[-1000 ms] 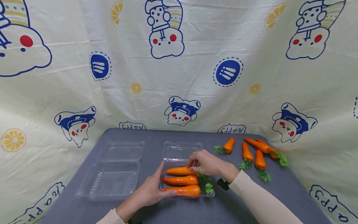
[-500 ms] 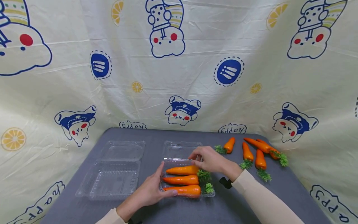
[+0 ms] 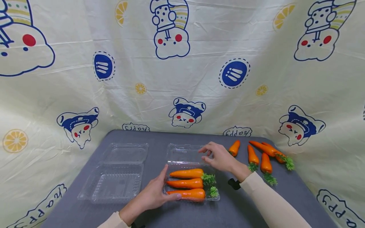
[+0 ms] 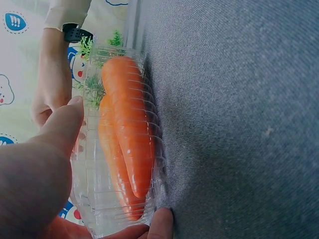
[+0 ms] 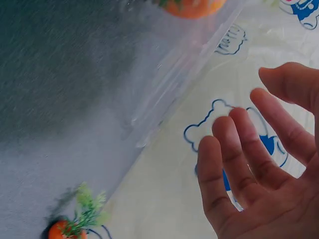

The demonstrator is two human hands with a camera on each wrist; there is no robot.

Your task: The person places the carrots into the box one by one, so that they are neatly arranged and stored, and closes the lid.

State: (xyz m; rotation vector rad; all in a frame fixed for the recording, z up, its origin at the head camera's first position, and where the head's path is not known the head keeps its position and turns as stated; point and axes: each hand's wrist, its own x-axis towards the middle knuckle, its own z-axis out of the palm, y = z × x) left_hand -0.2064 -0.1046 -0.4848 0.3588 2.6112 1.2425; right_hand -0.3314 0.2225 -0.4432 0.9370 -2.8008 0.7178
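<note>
Three orange carrots with green tops, a back one (image 3: 186,173), a middle one (image 3: 185,183) and a front one (image 3: 189,193), lie side by side in a clear plastic clamshell container (image 3: 182,154). Its lid is folded back on the far side. My left hand (image 3: 154,193) holds the container by its left end, thumb along the front wall. In the left wrist view, two carrots (image 4: 129,124) show through the ribbed wall. Above the lid's right side, my right hand (image 3: 218,156) holds nothing; its fingers (image 5: 227,149) are spread and slightly bent.
A second clear clamshell (image 3: 118,182), opened flat, lies to the left. Several loose carrots (image 3: 265,163) lie at the table's back right, one (image 3: 234,148) just behind my right hand. A patterned cloth (image 3: 205,79) hangs behind the grey table (image 3: 245,202).
My right hand has let go of the back carrot and moved up and right, its fingers loosening. The carrot stays in the container. My left hand has not moved.
</note>
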